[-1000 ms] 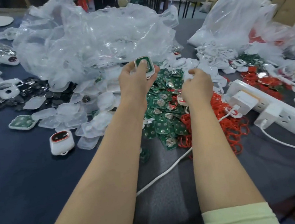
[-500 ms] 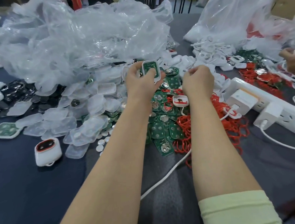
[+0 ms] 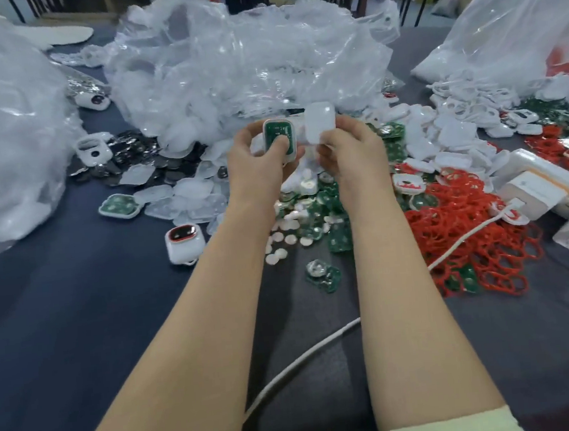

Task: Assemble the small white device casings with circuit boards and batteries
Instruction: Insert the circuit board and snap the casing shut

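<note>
Casing (image 3: 281,131): smooth white plastic; green board inside, matt.
Cover (image 3: 319,119): milky white plastic, smooth, faint sheen.
Bags (image 3: 245,64): clear plastic film, crinkled, glossy.
Rings (image 3: 467,233): red, rubbery, matt.
Coin cells (image 3: 133,156): shiny metal.
Table cover (image 3: 62,320): dark cloth, matt.

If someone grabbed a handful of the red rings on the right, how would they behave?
The red rings look thin and interlinked, so probably light and floppy, lifting as a tangled clump. Some lie over green circuit boards, which might get dragged along.
</note>
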`<state>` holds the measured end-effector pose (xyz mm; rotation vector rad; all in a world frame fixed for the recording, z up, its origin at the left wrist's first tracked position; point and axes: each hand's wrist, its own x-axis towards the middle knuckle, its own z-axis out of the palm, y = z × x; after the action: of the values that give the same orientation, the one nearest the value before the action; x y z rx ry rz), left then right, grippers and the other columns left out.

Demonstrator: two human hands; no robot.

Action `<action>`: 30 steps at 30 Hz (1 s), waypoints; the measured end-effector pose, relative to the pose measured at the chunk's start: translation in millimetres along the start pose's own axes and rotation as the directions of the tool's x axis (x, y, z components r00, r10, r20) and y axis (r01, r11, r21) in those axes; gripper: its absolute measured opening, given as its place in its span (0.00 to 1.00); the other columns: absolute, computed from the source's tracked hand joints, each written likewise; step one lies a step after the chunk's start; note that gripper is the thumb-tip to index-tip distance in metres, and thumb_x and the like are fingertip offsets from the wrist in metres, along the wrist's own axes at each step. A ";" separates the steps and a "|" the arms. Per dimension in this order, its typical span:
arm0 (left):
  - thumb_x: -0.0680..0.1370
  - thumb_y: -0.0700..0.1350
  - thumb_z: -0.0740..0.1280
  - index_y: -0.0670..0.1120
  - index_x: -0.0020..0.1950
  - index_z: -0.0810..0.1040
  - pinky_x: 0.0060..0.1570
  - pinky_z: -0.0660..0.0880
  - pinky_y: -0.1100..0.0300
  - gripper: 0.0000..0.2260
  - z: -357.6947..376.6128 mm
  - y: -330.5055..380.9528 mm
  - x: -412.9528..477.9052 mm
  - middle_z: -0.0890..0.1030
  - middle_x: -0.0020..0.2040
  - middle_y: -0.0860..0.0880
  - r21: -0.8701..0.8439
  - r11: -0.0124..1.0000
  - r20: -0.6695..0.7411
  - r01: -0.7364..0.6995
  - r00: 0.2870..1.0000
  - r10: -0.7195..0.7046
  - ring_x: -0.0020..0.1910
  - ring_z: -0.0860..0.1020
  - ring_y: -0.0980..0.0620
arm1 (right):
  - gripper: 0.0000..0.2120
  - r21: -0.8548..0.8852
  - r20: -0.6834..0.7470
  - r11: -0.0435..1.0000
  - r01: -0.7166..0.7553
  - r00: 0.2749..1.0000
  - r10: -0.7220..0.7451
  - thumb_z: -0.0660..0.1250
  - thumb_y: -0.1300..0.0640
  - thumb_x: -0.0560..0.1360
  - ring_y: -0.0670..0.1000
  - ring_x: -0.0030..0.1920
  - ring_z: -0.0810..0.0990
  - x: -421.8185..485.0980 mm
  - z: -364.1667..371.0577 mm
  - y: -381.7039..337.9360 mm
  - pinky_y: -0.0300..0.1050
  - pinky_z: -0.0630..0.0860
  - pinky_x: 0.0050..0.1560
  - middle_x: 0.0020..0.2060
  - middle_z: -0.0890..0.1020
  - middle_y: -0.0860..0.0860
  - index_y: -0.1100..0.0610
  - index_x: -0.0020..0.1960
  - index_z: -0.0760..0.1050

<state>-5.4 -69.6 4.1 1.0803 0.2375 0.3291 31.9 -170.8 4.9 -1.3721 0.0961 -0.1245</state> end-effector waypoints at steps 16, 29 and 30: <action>0.83 0.40 0.59 0.46 0.47 0.73 0.45 0.82 0.54 0.06 -31.1 1.2 3.2 0.80 0.42 0.44 -0.066 0.998 -0.095 0.021 0.995 -0.027 0.35 0.83 0.49 | 0.13 -0.003 0.128 1.000 0.010 0.992 -0.010 0.62 0.68 0.75 0.51 0.41 0.83 -6.5 22.5 22.2 0.37 0.80 0.41 0.40 0.81 0.51 0.51 0.44 0.75; 0.81 0.37 0.61 0.47 0.48 0.72 0.40 0.82 0.58 0.06 -32.2 1.7 0.3 0.80 0.43 0.44 0.003 1.000 -0.095 0.003 0.995 -0.002 0.33 0.84 0.52 | 0.12 -0.057 0.138 0.998 0.040 0.990 -0.032 0.62 0.66 0.74 0.52 0.42 0.81 -9.8 21.3 21.6 0.37 0.78 0.40 0.42 0.80 0.53 0.50 0.46 0.76; 0.81 0.37 0.61 0.47 0.47 0.72 0.40 0.82 0.58 0.06 -32.4 1.8 0.0 0.80 0.43 0.43 0.003 1.000 -0.097 0.001 0.995 -0.001 0.32 0.83 0.52 | 0.13 -0.062 0.140 0.997 0.043 0.990 -0.034 0.62 0.66 0.74 0.51 0.42 0.81 -10.0 21.1 21.6 0.37 0.78 0.40 0.43 0.80 0.53 0.49 0.46 0.76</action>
<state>-16.9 -42.2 -9.0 1.0679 0.3253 0.3813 25.7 -144.7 -12.2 -1.4442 -0.0433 -0.0585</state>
